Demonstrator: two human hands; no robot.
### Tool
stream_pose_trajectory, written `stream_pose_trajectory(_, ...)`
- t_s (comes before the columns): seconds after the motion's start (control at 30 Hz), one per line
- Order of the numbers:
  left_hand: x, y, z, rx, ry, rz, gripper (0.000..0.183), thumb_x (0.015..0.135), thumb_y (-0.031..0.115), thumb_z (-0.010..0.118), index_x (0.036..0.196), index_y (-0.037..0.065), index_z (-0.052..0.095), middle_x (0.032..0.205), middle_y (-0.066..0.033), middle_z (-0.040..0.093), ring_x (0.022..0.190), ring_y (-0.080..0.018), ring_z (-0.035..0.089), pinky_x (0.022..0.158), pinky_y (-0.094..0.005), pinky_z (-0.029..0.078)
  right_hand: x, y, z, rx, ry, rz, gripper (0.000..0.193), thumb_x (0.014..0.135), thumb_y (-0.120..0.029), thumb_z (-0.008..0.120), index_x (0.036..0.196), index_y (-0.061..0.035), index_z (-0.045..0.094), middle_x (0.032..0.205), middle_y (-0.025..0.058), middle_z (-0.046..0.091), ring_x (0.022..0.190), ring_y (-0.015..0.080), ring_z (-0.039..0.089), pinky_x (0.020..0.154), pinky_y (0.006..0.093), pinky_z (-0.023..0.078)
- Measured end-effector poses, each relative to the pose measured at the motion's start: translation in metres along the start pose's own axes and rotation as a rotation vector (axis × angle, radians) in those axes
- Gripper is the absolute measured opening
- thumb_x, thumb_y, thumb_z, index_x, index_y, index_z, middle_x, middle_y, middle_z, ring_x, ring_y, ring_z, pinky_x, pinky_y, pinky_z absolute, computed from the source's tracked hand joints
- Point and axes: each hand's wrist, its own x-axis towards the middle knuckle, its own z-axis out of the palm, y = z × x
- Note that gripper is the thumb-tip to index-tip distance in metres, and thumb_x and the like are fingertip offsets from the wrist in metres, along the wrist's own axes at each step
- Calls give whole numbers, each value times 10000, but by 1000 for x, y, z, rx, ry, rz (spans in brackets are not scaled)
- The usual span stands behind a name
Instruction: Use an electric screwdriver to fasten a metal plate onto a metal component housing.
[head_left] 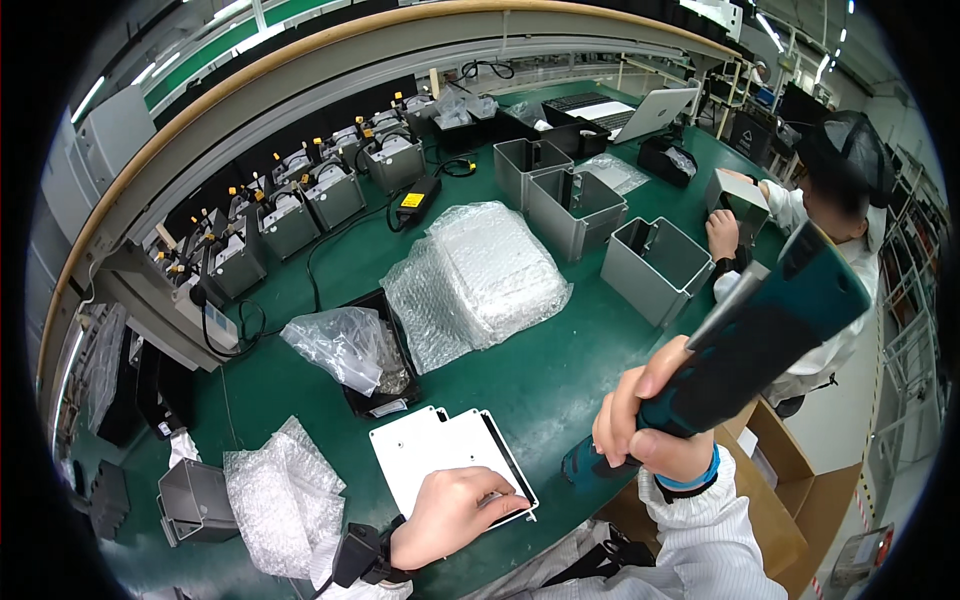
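Head camera: the right hand (675, 452) has its fingers wrapped round a teal-and-black power tool (745, 350), raised by the near right edge of the table (540, 380). Over there, the left hand (452, 512) rests on a white panel (412, 447), fingertips at its near right corner; whether they pinch anything, I can't tell.

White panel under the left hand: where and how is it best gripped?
Probably by the left edge of the white panel, coming from the left with fingertips low: it lies flat and that edge is exposed, while the left hand covers its near right part.
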Motion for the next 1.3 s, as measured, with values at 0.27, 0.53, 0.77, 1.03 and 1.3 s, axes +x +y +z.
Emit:
stream_pose_trajectory(0.27, -35, 4, -40, -45, 217, -236, 112, 718, 107, 724, 758, 14, 675, 618, -84, 613, 448, -109, 479, 426, -232, 358, 0, 43, -32, -901, -64, 437, 428, 748, -175, 695, 1042, -26, 422, 762, 157, 606, 667, 238, 588, 629, 319, 438)
stream_pose_trajectory(0.53, -89, -53, -45, -177, 353, -523, 175, 775, 105, 679, 696, -26, 594, 494, 33, 409, 464, -20, 315, 418, -214, 212, -36, 97, -76, -1558, -154, 470, 432, 677, -169, 699, 1046, -97, 487, 796, 154, 613, 705, 357, 604, 586, 432, 474)
stream_pose_trajectory(0.77, -90, -77, -27, -423, 393, -476, 192, 859, 124, 587, 750, -15, 514, 560, 42, 447, 512, -15, 354, 458, -197, 259, -28, 103, -69, -1669, -144, 307, 445, 646, -168, 722, 1040, -69, 541, 931, 132, 591, 901, 313, 562, 755, 402, 454)
stream_pose_trajectory(1.03, -83, -78, -23, -467, 369, -503, 201, 863, 133, 586, 738, -4, 509, 536, 51, 419, 513, -18, 333, 467, -200, 253, -46, 98, -26, -542, -667, 315, 1233, 482, -440, 852, 1400, -125, 92, 1441, 229, -54, 1351, 379, 33, 1076, 458, 160)
stream_pose_trajectory(1.3, -75, -74, -18, -496, 375, -468, 212, 868, 127, 575, 725, 3, 479, 539, 55, 389, 523, -21, 300, 471, -209, 223, -32, 109, -28, -471, -638, 334, 1250, 431, -314, 890, 1404, -156, 122, 1447, 219, -89, 1357, 372, -1, 1082, 445, 144)
